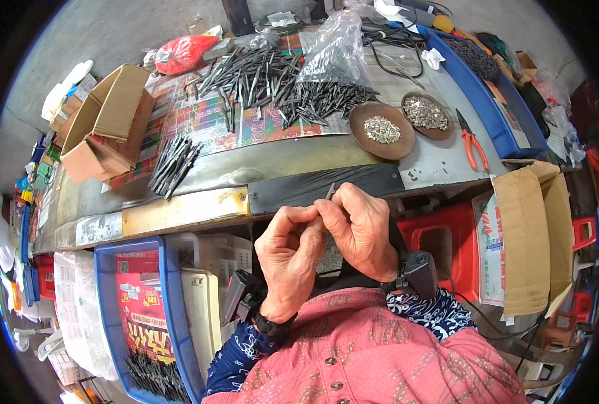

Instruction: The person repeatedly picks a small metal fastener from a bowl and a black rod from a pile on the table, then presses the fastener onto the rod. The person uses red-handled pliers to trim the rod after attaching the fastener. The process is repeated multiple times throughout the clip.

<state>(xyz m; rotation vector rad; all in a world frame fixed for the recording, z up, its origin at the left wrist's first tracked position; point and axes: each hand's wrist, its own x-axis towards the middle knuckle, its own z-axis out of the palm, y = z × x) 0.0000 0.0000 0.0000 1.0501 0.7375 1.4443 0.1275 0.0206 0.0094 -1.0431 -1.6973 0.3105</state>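
Note:
My left hand (289,256) and my right hand (361,232) meet at the front edge of the workbench, fingertips pinched together. Between them is a thin, dark, narrow piece (330,191); its tip pokes up past my right thumb and the rest is covered by fingers. Beyond my hands lies a big heap of thin black pieces (252,77), with a smaller bundle of black pieces (174,167) to the left. A brown bowl (360,128) and a second, darker bowl (441,135) hold small silvery metal parts. Pliers (473,145) with red-orange handles lie right of them.
An open cardboard box (104,121) stands on the bench's left. Below it, a blue crate (101,296) contains black pieces. At right are a blue tray (475,97), a cardboard box (525,242) and a red stool (448,236). A clear plastic bag (336,50) rests on the heap.

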